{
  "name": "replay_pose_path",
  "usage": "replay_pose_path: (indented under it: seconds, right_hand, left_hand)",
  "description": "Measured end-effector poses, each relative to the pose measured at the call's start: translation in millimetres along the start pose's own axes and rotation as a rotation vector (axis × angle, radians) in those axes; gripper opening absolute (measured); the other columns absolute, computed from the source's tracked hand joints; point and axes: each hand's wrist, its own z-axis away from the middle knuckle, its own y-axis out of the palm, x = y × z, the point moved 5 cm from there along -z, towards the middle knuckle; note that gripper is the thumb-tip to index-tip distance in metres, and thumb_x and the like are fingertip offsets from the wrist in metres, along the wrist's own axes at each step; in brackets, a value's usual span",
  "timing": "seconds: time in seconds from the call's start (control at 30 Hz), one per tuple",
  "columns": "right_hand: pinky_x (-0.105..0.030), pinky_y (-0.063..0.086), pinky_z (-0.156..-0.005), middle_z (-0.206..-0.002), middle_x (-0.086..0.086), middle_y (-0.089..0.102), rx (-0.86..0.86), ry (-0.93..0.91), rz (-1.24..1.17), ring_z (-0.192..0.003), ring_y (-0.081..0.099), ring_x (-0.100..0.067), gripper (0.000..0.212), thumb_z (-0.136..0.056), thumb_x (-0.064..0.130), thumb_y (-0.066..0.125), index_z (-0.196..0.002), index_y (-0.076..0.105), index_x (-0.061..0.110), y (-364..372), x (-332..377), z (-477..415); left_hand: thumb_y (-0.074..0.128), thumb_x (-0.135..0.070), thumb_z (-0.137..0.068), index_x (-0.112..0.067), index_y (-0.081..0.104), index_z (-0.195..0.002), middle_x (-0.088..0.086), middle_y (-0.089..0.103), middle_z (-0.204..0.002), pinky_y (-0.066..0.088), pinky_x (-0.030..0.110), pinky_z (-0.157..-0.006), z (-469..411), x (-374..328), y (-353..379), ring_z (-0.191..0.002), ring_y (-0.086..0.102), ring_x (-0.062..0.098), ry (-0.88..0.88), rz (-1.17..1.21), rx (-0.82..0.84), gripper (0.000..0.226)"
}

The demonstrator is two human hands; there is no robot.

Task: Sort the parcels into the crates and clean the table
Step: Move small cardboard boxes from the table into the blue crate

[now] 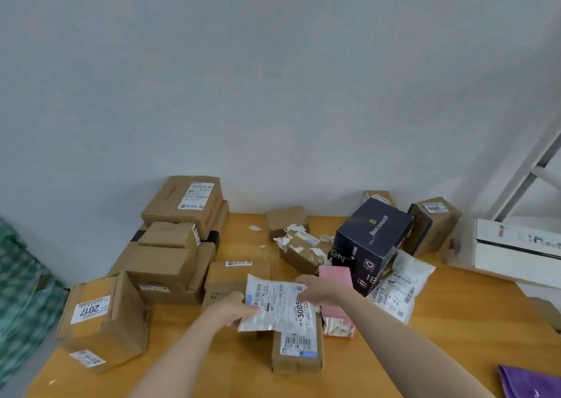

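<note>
A white plastic mailer bag (277, 306) with a printed label reading 3005 is held above the wooden table (440, 346). My left hand (232, 311) grips its left edge and my right hand (315, 290) grips its upper right edge. Under the bag lies a small brown box (297, 355) with a barcode label. A pink box (335, 279) sits just right of the bag. Another white mailer bag (400, 291) leans against a dark navy box (370, 243). No crate is visible.
Brown cardboard parcels are stacked at the left (179, 233), one labelled 2017 (100, 318) near the table's left edge. A torn box with paper scraps (303, 247) lies mid-table. A white long box (513, 249) and a purple cloth (531, 382) are at the right.
</note>
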Motion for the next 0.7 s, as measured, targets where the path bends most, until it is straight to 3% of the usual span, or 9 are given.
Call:
replay_pose_path:
  seconds: [0.1,0.17,0.23,0.33,0.4,0.47,0.57,0.7]
  right_hand:
    - [-0.033,0.048,-0.099,-0.154,-0.01,0.028,0.006,0.026,-0.159,-0.123,0.052,-0.026,0.073,-0.092,0.021,0.059,-0.151,0.016,0.016,-2,3,-13]
    - [-0.032,0.052,-0.094,-0.144,-0.011,0.045,-0.002,0.037,-0.254,-0.11,0.06,-0.023,0.078,-0.09,0.029,0.064,-0.15,0.016,0.016,-5,3,-16]
    - [-0.033,0.054,-0.09,-0.129,-0.005,0.059,-0.043,0.034,-0.313,-0.102,0.062,-0.018,0.079,-0.082,0.038,0.071,-0.144,0.027,0.019,-8,1,-21]
    - [-0.031,0.052,-0.086,-0.117,0.009,0.062,-0.151,0.039,-0.363,-0.104,0.062,-0.017,0.077,-0.063,0.053,0.079,-0.126,0.048,0.021,-16,-5,-22]
    - [-0.034,0.053,-0.089,-0.108,0.006,0.07,-0.12,0.031,-0.566,-0.101,0.066,-0.016,0.064,-0.063,0.042,0.084,-0.116,0.057,0.017,-17,-8,-23]
    - [-0.033,0.056,-0.084,-0.106,0.001,0.072,-0.103,0.001,-0.769,-0.098,0.068,-0.016,0.05,-0.071,0.019,0.081,-0.115,0.059,0.014,-18,-3,-15]
    - [-0.034,0.057,-0.082,-0.105,0.0,0.072,-0.257,-0.044,-0.793,-0.095,0.069,-0.016,0.042,-0.075,0.006,0.076,-0.113,0.062,0.013,-31,-6,-3]
    - [-0.039,0.054,-0.089,-0.101,0.0,0.072,-0.441,-0.058,-0.854,-0.093,0.069,-0.017,0.03,-0.074,0.004,0.076,-0.098,0.065,0.019,-42,-11,5]
  left_hand:
    - [0.069,-0.018,-0.085,-0.013,0.061,-0.118,0.002,0.066,-0.118,0.053,0.033,-0.09,-15,-20,-15,-0.103,0.064,0.016,0.073,0.166,0.051,0.034]
    - [0.072,-0.01,-0.082,-0.01,0.061,-0.117,0.006,0.067,-0.115,0.053,0.039,-0.092,-22,-38,-29,-0.102,0.065,0.02,0.132,0.303,0.076,0.037]
    - [0.073,-0.007,-0.079,-0.01,0.061,-0.11,0.007,0.069,-0.108,0.054,0.041,-0.089,-24,-54,-43,-0.099,0.067,0.022,0.176,0.374,0.073,0.033]
    - [0.074,-0.008,-0.078,-0.009,0.064,-0.106,0.008,0.071,-0.104,0.054,0.043,-0.088,-30,-71,-59,-0.096,0.068,0.023,0.242,0.392,0.056,0.03]
    - [0.076,-0.009,-0.076,-0.009,0.063,-0.107,0.009,0.071,-0.103,0.056,0.042,-0.084,-33,-77,-63,-0.094,0.069,0.023,0.275,0.473,0.009,0.033]
    - [0.076,-0.008,-0.075,-0.009,0.061,-0.108,0.011,0.071,-0.103,0.058,0.037,-0.075,-34,-82,-60,-0.091,0.069,0.023,0.285,0.655,-0.004,0.036]
    - [0.072,-0.005,-0.077,-0.006,0.06,-0.108,0.013,0.069,-0.108,0.059,0.033,-0.072,-32,-96,-42,-0.094,0.068,0.024,0.26,0.816,0.149,0.033]
    - [0.075,-0.003,-0.074,-0.011,0.059,-0.118,0.007,0.069,-0.113,0.057,0.035,-0.077,-29,-112,-12,-0.098,0.068,0.023,0.315,0.495,0.331,0.047]
